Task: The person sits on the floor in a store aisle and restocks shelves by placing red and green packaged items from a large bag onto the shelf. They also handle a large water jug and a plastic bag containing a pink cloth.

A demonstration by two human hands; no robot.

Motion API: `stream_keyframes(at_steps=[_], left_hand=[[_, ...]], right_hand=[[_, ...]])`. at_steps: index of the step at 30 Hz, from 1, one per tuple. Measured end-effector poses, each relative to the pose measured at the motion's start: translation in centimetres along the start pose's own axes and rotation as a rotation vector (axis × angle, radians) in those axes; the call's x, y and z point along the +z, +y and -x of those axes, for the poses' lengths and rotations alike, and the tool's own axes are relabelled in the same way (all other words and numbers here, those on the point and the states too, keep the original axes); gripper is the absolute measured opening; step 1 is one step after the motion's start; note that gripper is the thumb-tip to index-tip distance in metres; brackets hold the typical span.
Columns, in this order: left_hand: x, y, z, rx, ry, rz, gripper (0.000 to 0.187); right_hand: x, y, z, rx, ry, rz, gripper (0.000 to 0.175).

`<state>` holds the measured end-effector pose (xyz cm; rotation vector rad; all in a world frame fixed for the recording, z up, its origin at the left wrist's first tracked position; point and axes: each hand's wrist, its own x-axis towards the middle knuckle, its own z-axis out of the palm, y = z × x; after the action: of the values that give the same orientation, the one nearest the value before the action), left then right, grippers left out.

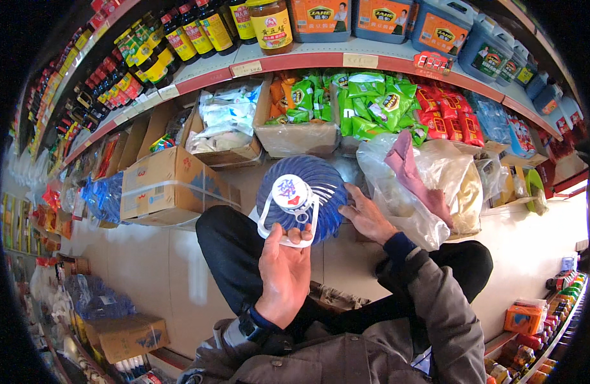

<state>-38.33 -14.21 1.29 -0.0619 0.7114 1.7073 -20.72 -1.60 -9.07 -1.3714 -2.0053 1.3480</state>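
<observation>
Between my knees stands a large blue plastic water bottle (327, 211) with ribbed, swirled sides. Its white cap (289, 189) bears writing, and a white carrying handle (316, 216) loops from the neck towards me. My left hand (286, 273) has its fingers hooked around the lower bar of that handle, palm up. Against the bottle's right side rest the fingertips of my right hand (369, 214), fingers apart. Just right of that hand is a clear plastic bag (382, 165) with a dull pink cloth (415, 180) draped over it. The bottle's base is hidden.
A strapped cardboard carton (172, 187) sits on the tiled floor at left. Ahead, boxes hold green packets (376, 103) and red packets (446, 113) under a shelf edge (319, 60) lined with sauce bottles and jugs. Another carton (127, 336) lies behind at left.
</observation>
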Motion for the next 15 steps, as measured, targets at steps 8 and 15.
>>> stream_keyframes(at_steps=[8, 15], left_hand=[[-0.5, 2.5, -0.8, 0.111, -0.083, -0.019, 0.022], [-0.8, 2.8, -4.0, 0.101, -0.069, -0.038, 0.02]], right_hand=[[2.1, -2.4, -6.5, -0.042, -0.043, 0.021, 0.054], [2.7, -1.8, -9.7, -0.079, 0.08, 0.035, 0.046]])
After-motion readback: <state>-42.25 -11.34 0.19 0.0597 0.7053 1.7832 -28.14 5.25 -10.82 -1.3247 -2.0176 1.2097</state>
